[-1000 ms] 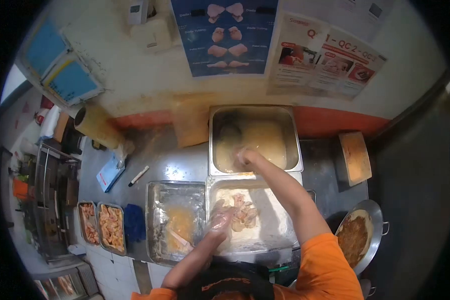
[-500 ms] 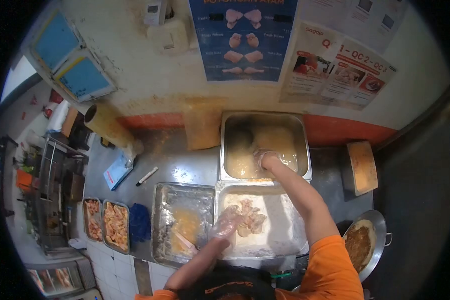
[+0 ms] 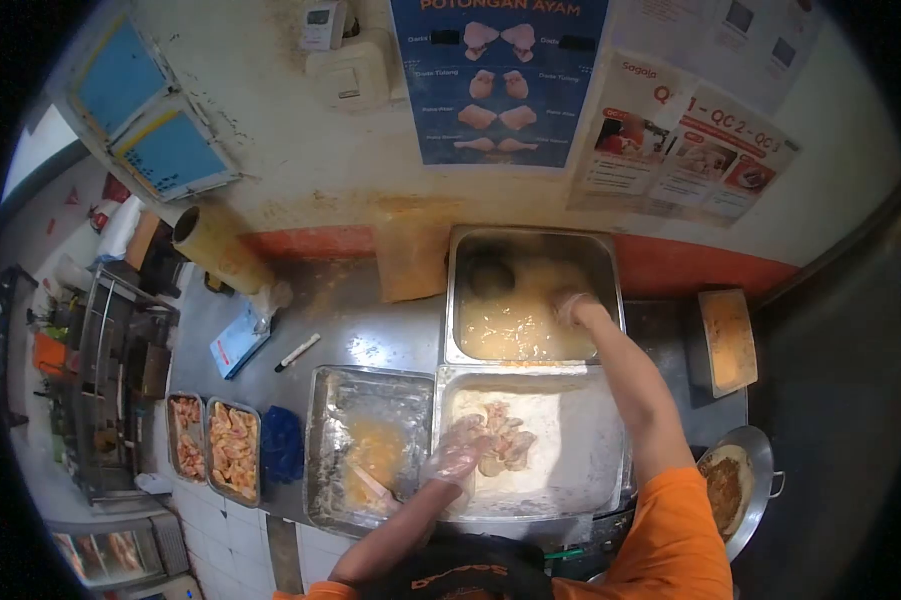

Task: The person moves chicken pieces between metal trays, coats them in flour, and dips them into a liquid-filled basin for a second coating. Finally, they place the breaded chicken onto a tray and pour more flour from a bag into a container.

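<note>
Over at the desk (image 3: 370,345), the person's gloved left hand (image 3: 456,452) is resting against some pale raw chicken pieces (image 3: 508,448), which are lying on white flour in a shallow metal tray (image 3: 580,500); I can't tell whether its fingers are gripping any. The gloved right hand (image 3: 574,308) is hanging at the cloudy liquid (image 3: 515,325) in the deep metal pan (image 3: 615,275) behind, and its fingers are showing too poorly for me to tell whether they're grasping anything.
</note>
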Motion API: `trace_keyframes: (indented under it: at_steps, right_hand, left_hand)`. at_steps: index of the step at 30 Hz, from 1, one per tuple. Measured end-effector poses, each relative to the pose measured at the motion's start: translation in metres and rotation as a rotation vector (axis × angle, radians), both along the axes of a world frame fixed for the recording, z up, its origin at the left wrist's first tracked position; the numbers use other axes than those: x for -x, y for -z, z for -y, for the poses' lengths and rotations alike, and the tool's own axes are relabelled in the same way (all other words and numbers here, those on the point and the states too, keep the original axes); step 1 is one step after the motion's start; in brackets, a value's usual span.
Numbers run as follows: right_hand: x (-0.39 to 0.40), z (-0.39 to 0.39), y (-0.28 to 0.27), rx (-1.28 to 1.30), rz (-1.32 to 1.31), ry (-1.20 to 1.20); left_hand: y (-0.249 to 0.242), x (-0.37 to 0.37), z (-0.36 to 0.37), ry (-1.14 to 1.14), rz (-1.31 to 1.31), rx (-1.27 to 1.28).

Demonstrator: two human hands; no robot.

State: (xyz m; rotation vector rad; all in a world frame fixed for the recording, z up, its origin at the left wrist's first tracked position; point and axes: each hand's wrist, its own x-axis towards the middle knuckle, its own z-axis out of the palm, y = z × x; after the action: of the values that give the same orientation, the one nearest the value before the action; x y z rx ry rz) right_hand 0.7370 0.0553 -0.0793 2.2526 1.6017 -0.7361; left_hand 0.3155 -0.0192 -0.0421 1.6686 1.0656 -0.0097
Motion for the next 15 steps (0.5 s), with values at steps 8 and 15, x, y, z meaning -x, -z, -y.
trace_keyframes:
  at_steps: [8,15]
  right_hand:
    - [0.017,0.05,-0.105,-0.504,-0.883,0.474]
    - [0.039,0.058,-0.132,-0.672,-1.16,0.375]
  left_hand:
    - [-0.028,-0.004,0.004,-0.161,0.122,0.176]
    - [-0.003,0.003,0.009,-0.105,0.068,0.047]
